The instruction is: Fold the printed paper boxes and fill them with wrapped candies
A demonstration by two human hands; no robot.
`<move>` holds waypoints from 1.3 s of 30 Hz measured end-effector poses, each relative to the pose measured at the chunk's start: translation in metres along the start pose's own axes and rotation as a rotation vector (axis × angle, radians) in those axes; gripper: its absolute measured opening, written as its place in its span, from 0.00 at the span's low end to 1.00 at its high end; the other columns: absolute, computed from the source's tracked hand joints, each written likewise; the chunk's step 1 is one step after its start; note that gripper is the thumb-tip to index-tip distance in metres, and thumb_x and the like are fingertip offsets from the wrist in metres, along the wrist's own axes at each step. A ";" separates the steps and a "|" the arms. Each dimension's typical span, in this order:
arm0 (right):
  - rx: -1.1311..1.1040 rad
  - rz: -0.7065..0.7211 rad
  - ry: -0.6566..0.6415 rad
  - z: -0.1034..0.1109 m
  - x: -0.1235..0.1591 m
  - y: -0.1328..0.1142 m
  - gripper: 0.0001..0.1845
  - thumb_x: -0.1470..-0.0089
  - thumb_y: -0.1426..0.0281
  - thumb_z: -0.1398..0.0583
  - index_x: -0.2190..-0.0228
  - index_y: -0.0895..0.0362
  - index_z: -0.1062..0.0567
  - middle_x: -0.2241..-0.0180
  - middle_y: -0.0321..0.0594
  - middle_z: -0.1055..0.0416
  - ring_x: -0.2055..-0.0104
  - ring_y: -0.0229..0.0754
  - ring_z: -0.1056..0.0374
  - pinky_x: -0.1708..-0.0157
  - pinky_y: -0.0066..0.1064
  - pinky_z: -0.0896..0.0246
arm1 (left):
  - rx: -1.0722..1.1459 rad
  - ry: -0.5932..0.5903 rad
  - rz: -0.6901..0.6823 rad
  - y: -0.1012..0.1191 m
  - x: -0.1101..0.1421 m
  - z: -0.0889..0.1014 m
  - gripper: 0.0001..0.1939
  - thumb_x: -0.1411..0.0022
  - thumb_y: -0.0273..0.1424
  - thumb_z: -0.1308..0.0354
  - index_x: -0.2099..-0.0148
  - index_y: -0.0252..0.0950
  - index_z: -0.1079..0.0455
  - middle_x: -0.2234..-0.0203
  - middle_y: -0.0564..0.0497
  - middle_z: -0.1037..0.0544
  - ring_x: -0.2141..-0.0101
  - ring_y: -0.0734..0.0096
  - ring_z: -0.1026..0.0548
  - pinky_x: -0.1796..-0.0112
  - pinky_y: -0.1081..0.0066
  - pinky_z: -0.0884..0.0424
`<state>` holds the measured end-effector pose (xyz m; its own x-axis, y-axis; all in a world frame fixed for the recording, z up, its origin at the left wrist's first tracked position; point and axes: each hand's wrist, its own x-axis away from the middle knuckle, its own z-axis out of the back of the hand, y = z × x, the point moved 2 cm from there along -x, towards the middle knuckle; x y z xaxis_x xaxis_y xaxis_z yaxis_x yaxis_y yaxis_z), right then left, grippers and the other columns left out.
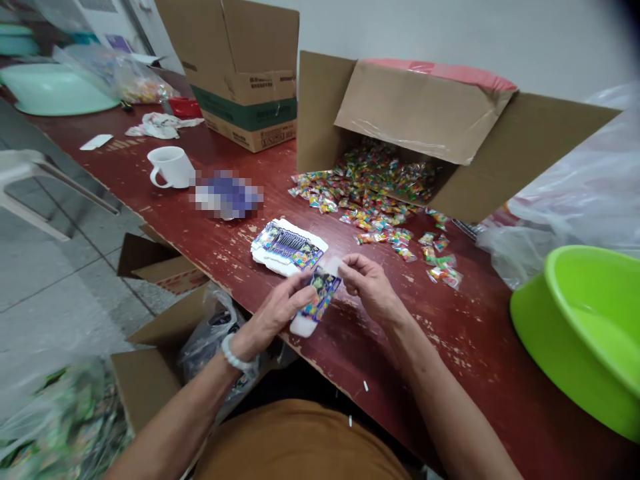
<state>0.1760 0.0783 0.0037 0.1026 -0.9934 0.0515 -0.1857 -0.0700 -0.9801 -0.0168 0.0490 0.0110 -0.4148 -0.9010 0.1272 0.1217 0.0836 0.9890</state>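
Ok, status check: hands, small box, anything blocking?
Left fingers gripping small box. Right fingers at its far flap. Carton stack just beyond, seemingly not blocking.

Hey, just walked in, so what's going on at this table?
A person's left hand holds a small printed carton while the right hand pinches its white end flap. Similar cartons lie stacked just beyond on the red table. Farther back, colourful wrapped pieces, probably sweets, spill from an open cardboard box.

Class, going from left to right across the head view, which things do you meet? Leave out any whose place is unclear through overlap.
Stool → mug → stack of cartons → right hand → green basin.
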 end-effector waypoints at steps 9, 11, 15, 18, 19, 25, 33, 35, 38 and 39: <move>-0.208 -0.095 -0.149 -0.016 0.045 -0.012 0.18 0.52 0.59 0.30 0.62 0.54 0.25 0.72 0.33 0.28 0.77 0.32 0.36 0.81 0.22 0.42 | 0.592 -0.382 0.235 -0.005 0.023 -0.039 0.25 0.50 0.44 0.29 0.57 0.31 0.26 0.70 0.44 0.20 0.73 0.65 0.20 0.69 0.70 0.26; -0.259 -0.104 -0.197 -0.019 0.051 -0.011 0.24 0.53 0.61 0.30 0.54 0.51 0.28 0.67 0.34 0.27 0.77 0.32 0.34 0.81 0.23 0.39 | 0.530 -0.324 0.246 -0.003 0.021 -0.039 0.22 0.49 0.43 0.29 0.63 0.29 0.25 0.73 0.45 0.21 0.75 0.67 0.21 0.71 0.72 0.26; -0.277 -0.156 -0.228 -0.029 0.062 -0.002 0.24 0.53 0.62 0.30 0.55 0.52 0.29 0.70 0.33 0.26 0.84 0.32 0.37 0.85 0.25 0.39 | 0.462 -0.203 0.285 -0.005 0.019 -0.036 0.19 0.47 0.41 0.30 0.64 0.30 0.26 0.74 0.46 0.21 0.76 0.65 0.21 0.73 0.71 0.26; -0.192 -0.181 -0.086 -0.031 0.065 0.008 0.15 0.50 0.59 0.33 0.66 0.56 0.26 0.84 0.27 0.35 0.87 0.32 0.42 0.86 0.25 0.43 | 0.428 -0.140 0.270 -0.011 0.016 -0.036 0.19 0.47 0.41 0.31 0.62 0.30 0.26 0.71 0.46 0.20 0.74 0.66 0.21 0.70 0.69 0.26; -0.142 -0.159 -0.015 -0.031 0.064 0.010 0.15 0.50 0.59 0.33 0.68 0.56 0.26 0.84 0.28 0.34 0.85 0.33 0.40 0.85 0.25 0.41 | 0.392 -0.125 0.248 -0.012 0.015 -0.036 0.19 0.46 0.42 0.31 0.62 0.30 0.26 0.70 0.46 0.20 0.72 0.66 0.21 0.68 0.70 0.26; 0.168 0.027 0.241 -0.020 0.057 0.009 0.18 0.51 0.62 0.33 0.59 0.56 0.24 0.72 0.34 0.24 0.73 0.37 0.31 0.71 0.28 0.34 | 0.267 0.182 0.022 -0.006 0.015 -0.036 0.26 0.44 0.36 0.32 0.46 0.37 0.35 0.59 0.49 0.21 0.61 0.68 0.22 0.61 0.70 0.24; 0.158 0.109 0.237 -0.022 0.063 0.018 0.12 0.48 0.61 0.35 0.65 0.56 0.24 0.69 0.36 0.25 0.69 0.38 0.31 0.67 0.29 0.36 | 0.136 0.286 -0.053 -0.010 0.020 -0.035 0.23 0.42 0.35 0.34 0.45 0.38 0.32 0.57 0.48 0.22 0.63 0.70 0.22 0.61 0.72 0.24; 0.178 0.097 0.191 -0.017 0.062 0.018 0.13 0.46 0.59 0.36 0.68 0.56 0.23 0.71 0.35 0.25 0.69 0.38 0.32 0.66 0.29 0.37 | 0.216 0.225 0.002 -0.008 0.018 -0.033 0.20 0.44 0.35 0.33 0.51 0.36 0.30 0.64 0.51 0.21 0.68 0.73 0.24 0.66 0.75 0.25; 0.127 -0.030 0.105 -0.009 0.058 0.017 0.15 0.49 0.57 0.34 0.74 0.57 0.24 0.75 0.35 0.27 0.72 0.37 0.34 0.68 0.29 0.38 | 0.297 0.137 0.057 -0.006 0.016 -0.031 0.16 0.44 0.36 0.33 0.56 0.35 0.30 0.71 0.54 0.23 0.72 0.76 0.26 0.71 0.77 0.28; 0.081 -0.083 0.087 -0.006 0.056 0.016 0.16 0.52 0.58 0.32 0.74 0.57 0.24 0.75 0.35 0.28 0.73 0.36 0.34 0.70 0.29 0.38 | 0.292 0.122 0.063 -0.006 0.015 -0.031 0.15 0.43 0.36 0.33 0.57 0.35 0.30 0.71 0.54 0.23 0.72 0.77 0.27 0.71 0.78 0.29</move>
<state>0.1726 0.0208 -0.0077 0.0282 -0.9888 0.1463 -0.1007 -0.1484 -0.9838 0.0045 0.0214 0.0049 -0.3018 -0.9330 0.1961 -0.1273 0.2433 0.9616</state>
